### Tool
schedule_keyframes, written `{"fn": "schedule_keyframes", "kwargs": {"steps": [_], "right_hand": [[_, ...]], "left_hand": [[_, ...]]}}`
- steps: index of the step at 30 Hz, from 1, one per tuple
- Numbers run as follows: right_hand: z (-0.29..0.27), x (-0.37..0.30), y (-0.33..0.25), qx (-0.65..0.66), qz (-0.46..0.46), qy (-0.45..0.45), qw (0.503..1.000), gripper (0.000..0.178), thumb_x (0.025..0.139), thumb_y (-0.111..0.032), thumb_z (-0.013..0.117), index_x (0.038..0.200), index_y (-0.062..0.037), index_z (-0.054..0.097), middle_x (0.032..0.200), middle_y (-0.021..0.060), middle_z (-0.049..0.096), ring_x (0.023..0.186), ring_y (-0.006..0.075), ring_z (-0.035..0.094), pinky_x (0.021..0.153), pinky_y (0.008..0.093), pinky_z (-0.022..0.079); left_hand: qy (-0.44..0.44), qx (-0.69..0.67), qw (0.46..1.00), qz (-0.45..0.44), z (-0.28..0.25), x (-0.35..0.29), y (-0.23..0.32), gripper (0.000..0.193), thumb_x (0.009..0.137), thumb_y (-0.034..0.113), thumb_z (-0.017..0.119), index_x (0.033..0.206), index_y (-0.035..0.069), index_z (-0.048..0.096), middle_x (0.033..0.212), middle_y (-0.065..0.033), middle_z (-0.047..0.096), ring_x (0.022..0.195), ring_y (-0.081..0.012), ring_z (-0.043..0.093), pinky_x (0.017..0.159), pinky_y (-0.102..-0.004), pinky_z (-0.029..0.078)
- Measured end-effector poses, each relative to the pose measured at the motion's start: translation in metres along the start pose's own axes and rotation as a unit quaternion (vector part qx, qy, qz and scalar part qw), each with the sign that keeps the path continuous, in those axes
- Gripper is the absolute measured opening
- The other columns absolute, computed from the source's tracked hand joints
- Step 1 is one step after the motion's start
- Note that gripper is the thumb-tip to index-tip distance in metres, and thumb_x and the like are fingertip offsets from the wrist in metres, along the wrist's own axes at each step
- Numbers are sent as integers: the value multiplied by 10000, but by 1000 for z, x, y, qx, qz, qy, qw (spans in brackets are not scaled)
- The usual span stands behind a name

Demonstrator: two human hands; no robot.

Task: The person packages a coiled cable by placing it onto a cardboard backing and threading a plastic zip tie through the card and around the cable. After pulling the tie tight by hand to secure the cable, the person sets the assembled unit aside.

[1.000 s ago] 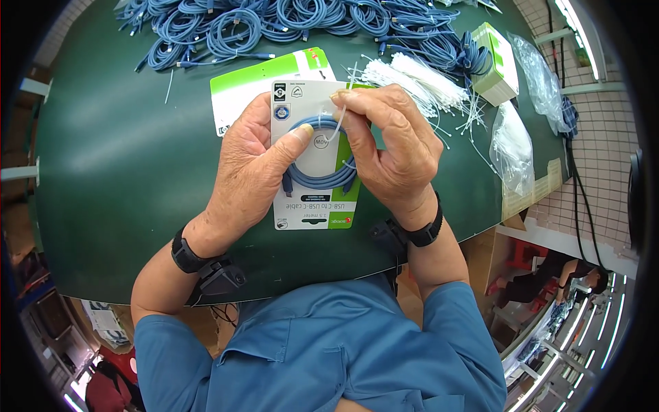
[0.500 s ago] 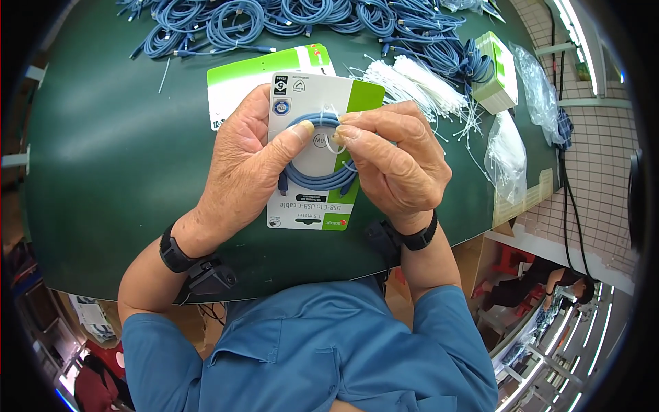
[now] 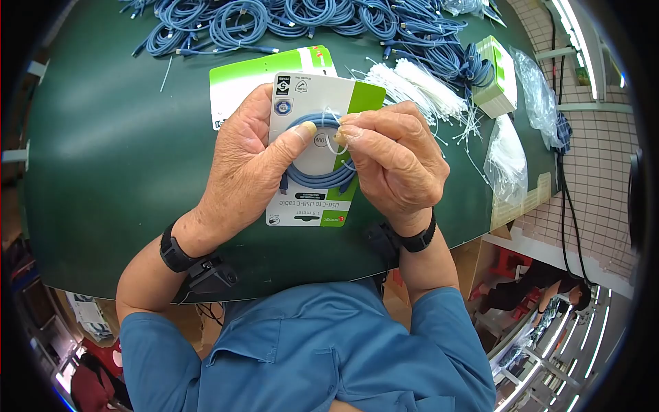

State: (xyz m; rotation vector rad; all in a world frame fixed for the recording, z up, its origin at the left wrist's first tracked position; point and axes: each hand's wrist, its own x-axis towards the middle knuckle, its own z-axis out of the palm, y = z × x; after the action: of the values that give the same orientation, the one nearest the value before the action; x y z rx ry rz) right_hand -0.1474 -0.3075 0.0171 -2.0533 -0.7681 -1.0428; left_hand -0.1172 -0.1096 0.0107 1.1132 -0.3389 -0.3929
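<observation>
Coil point(image 3: 317, 182) lies on the face of the card point(image 3: 313, 156), both held up above the near part of the desk point(image 3: 123, 144). I see the left hand point(image 3: 248, 156) gripping the card's edge, thumb pressing the coil flat; the right hand point(image 3: 401, 152) is narrow, thumb and forefinger pinched at the tie point(image 3: 330, 145). My read: coil placed, tie around its far strands, but the loop stands slack, so tightening looks left. Whether it is latched, I can't tell. Beyond: spare cards point(image 3: 226, 90), loose ties point(image 3: 427, 86), and a heap of cables point(image 3: 237, 26), suggesting plenty more remains.
</observation>
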Motion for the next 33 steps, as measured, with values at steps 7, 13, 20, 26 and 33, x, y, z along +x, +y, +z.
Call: {"fn": "schedule_keyframes", "kwargs": {"steps": [7,13,20,26,33], "right_hand": [[2,-1,3,-3,5,-1,1000,232,829,-2,850,1037,-56,763,941,120,767,790,231,714,654,306,541],[3,1,2,-12,19,-9,1000,219,825,13,846,1013,-52,754,931,111,765,764,221,687,639,303,531],[2,4,6,1,33,-32,999,213,819,37,831,993,-57,749,915,88,763,751,212,665,621,303,522],[0,4,0,-29,23,-50,998,228,809,31,833,999,-68,755,915,84,765,744,216,664,613,299,517],[-1,4,3,-42,5,-57,997,232,814,11,833,1022,-71,771,910,79,755,732,215,659,598,295,510]], "left_hand": [[-2,6,1000,-3,0,-1,-1,394,1030,26,609,1411,-25,521,1274,-110,688,1141,-138,663,1003,-306,546],[9,28,1000,10,2,-1,-1,381,1021,21,624,1388,-27,535,1253,-108,693,1139,-137,661,996,-306,548],[-2,124,991,42,-1,-3,-5,357,1006,28,659,1345,-24,560,1209,-100,704,1084,-132,673,953,-301,564],[6,88,995,45,1,-4,-6,344,1002,38,673,1325,-26,574,1191,-98,709,1070,-129,675,935,-298,567],[6,90,995,42,-2,-2,-7,345,1002,32,669,1328,-25,574,1195,-101,709,1078,-129,674,939,-296,565]]}}
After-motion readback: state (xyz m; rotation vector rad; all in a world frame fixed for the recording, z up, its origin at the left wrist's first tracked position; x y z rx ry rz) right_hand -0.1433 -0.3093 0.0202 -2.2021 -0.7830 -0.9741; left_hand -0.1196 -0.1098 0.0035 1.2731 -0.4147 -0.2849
